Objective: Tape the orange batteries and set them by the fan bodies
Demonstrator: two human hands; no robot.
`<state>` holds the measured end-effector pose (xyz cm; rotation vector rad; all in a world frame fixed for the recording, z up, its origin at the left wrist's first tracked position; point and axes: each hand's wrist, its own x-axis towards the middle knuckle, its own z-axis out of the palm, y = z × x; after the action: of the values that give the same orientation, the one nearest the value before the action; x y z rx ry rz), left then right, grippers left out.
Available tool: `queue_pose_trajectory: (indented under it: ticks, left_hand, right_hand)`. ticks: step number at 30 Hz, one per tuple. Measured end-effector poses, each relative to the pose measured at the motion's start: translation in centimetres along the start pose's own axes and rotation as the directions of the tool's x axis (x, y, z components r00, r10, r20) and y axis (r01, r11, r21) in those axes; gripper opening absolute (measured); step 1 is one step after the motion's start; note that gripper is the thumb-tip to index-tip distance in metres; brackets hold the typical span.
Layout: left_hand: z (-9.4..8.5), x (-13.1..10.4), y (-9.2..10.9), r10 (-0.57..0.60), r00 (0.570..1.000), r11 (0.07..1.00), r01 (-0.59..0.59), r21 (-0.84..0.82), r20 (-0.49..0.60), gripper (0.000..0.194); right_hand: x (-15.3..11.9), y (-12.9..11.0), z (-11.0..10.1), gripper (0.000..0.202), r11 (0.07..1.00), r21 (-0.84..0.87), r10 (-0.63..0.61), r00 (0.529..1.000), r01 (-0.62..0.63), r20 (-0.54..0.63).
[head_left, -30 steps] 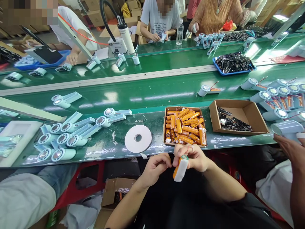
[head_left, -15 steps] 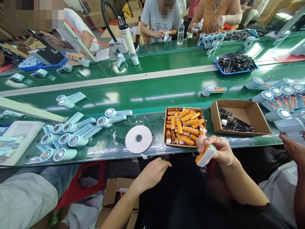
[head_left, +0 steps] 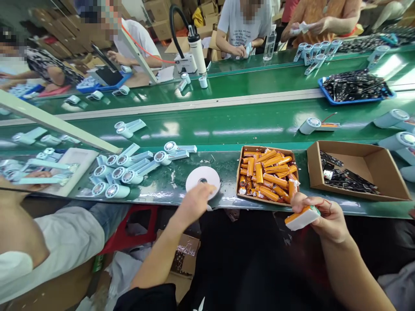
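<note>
In my right hand (head_left: 330, 218) is an orange battery (head_left: 300, 214), tilted in front of the bench edge, with a white strip on the side toward me. Fingers and thumb pinch its right end. My left hand (head_left: 193, 205) is over the near side of a white tape roll (head_left: 201, 175) lying flat on the bench. Its fingers are smeared by motion, so whether they grip the tape is unclear. Close to my right hand, a cardboard box (head_left: 240, 195) is full of orange batteries (head_left: 266, 172).
Light-blue fan housings (head_left: 118, 191) stand in a cluster on the left. To the right, an open cardboard box (head_left: 389, 172) holds black circuit boards (head_left: 348, 175). A green conveyor belt (head_left: 227, 116) runs behind, carrying a blue tray (head_left: 353, 101). Co-workers sit across and at my left.
My left hand has moved up from below the bench edge to the tape roll. My right hand still holds the battery, now turned flatter. The whole view has shifted.
</note>
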<state>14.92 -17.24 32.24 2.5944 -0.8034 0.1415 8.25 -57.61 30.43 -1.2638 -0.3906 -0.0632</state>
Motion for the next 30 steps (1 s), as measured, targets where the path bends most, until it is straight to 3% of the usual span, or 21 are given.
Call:
queue_pose_trajectory:
  ticks: [2, 4, 7, 9, 12, 19, 21, 23, 26, 28, 30]
  left_hand:
    - [-2.8, 1.5, -3.8, -0.141, 0.983, 0.970, 0.161, 0.184, -0.113, 0.037]
    - [-5.1, 2.7, -7.8, -0.262, 0.948, 0.880, 0.311, 0.359, -0.181, 0.036]
    - [-6.9, 3.5, -12.6, -0.415, 0.896, 0.748, 0.435, 0.502, -0.157, 0.036]
    - [-7.2, 3.5, -14.5, -0.473, 0.876, 0.716, 0.446, 0.537, -0.097, 0.038]
    - [-7.3, 3.6, -15.6, -0.488, 0.872, 0.708, 0.411, 0.575, -0.023, 0.040]
    - [-7.9, 5.2, -15.4, -0.581, 0.805, 0.659, 0.381, 0.649, 0.117, 0.038]
    - [-8.0, 5.4, -14.2, -0.535, 0.830, 0.701, 0.329, 0.633, 0.160, 0.035]
    - [-7.7, 6.2, -12.3, -0.411, 0.899, 0.758, 0.244, 0.605, 0.153, 0.032]
    - [-6.2, 10.6, -9.4, -0.151, 0.981, 0.840, 0.064, 0.539, 0.120, 0.033]
    - [-4.3, 15.5, -7.8, -0.037, 0.992, 0.870, -0.029, 0.492, 0.123, 0.034]
    - [-2.2, 21.0, -6.8, -0.023, 0.988, 0.890, -0.050, 0.454, 0.152, 0.037]
  right_hand:
    - [-0.5, 0.1, -0.5, 0.034, 1.000, 0.000, 0.028, 0.999, -0.028, -0.022]
    - [-0.9, 0.1, -0.9, 0.034, 0.999, -0.010, 0.039, 0.998, -0.040, -0.052]
    - [-1.4, 0.0, -1.5, 0.035, 0.997, -0.052, 0.049, 0.993, -0.055, -0.108]
    - [-1.7, -0.2, -1.9, 0.034, 0.993, -0.077, 0.076, 0.986, -0.088, -0.147]
    - [-1.9, -0.8, -2.7, 0.030, 0.982, -0.104, 0.131, 0.965, -0.157, -0.228]
    - [-2.2, -3.2, -5.0, 0.027, 0.928, -0.279, 0.159, 0.940, -0.246, -0.301]
    - [-2.4, -4.2, -5.4, 0.032, 0.908, -0.340, 0.135, 0.940, -0.243, -0.312]
    - [-1.7, -5.3, -5.4, 0.041, 0.892, -0.378, 0.113, 0.933, -0.246, -0.341]
    - [2.2, -6.9, -4.6, 0.038, 0.862, -0.456, 0.065, 0.940, -0.222, -0.336]
    - [7.0, -7.4, -3.6, 0.029, 0.839, -0.513, 0.018, 0.952, -0.181, -0.306]
    - [12.5, -7.0, -2.5, 0.032, 0.860, -0.502, -0.052, 0.962, -0.093, -0.266]
